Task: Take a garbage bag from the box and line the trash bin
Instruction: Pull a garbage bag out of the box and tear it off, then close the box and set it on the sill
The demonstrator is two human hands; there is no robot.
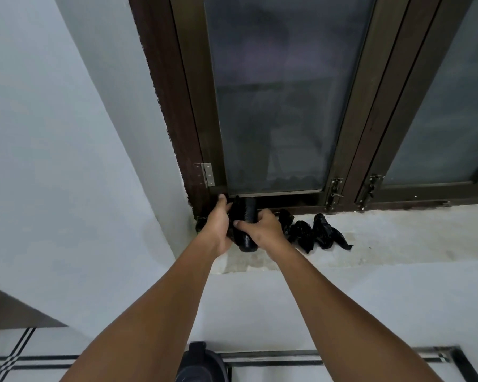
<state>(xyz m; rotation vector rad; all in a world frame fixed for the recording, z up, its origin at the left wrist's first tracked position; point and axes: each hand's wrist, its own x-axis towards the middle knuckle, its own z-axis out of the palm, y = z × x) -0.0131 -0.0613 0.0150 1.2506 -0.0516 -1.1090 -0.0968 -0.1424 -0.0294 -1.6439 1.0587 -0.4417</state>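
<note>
A black roll of garbage bags [248, 216] stands on end at the left corner of a concrete window sill [384, 238]. My left hand [218, 227] grips its left side, thumb up against the window frame. My right hand [260, 230] wraps around its front, fingers closed over the plastic. Loose black plastic bunches between the two hands. No box and no trash bin show in this view.
Several crumpled black bags [315, 232] lie on the sill to the right of my hands. A dark-framed window [276, 106] with frosted glass rises behind. White walls flank the sill. A dark shoe [202, 365] and tiled floor show below.
</note>
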